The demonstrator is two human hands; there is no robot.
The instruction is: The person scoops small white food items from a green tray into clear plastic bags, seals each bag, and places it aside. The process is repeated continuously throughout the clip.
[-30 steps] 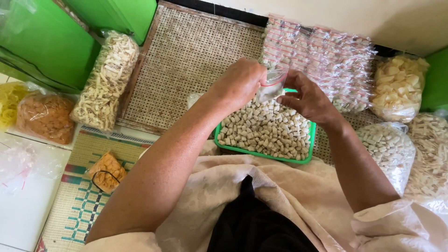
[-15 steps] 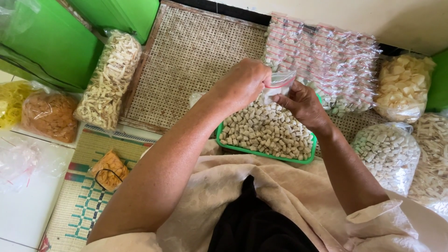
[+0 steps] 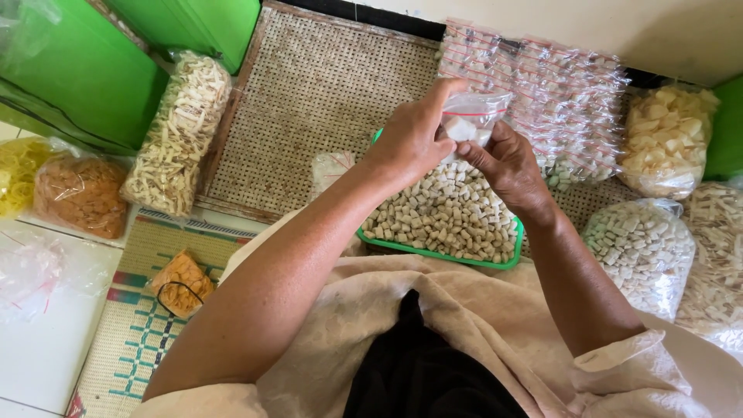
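Observation:
My left hand (image 3: 410, 139) and my right hand (image 3: 507, 166) together hold a small clear plastic bag (image 3: 472, 116) with a few pale snack cubes inside, just above a green tray (image 3: 441, 251). The tray is heaped with many small beige cubes (image 3: 449, 217). My left hand grips the bag's left side from above. The fingers of my right hand pinch its lower right part.
A woven rattan mat (image 3: 317, 101) lies behind the tray. A pile of filled small bags (image 3: 557, 85) sits at the back right. Large clear bags of snacks stand at the left (image 3: 178, 131), (image 3: 81, 193) and right (image 3: 642, 248), (image 3: 669, 139). A green bin (image 3: 77, 70) is at far left.
The small bag has risen a little above the tray between both hands. My right hand has shifted closer under it.

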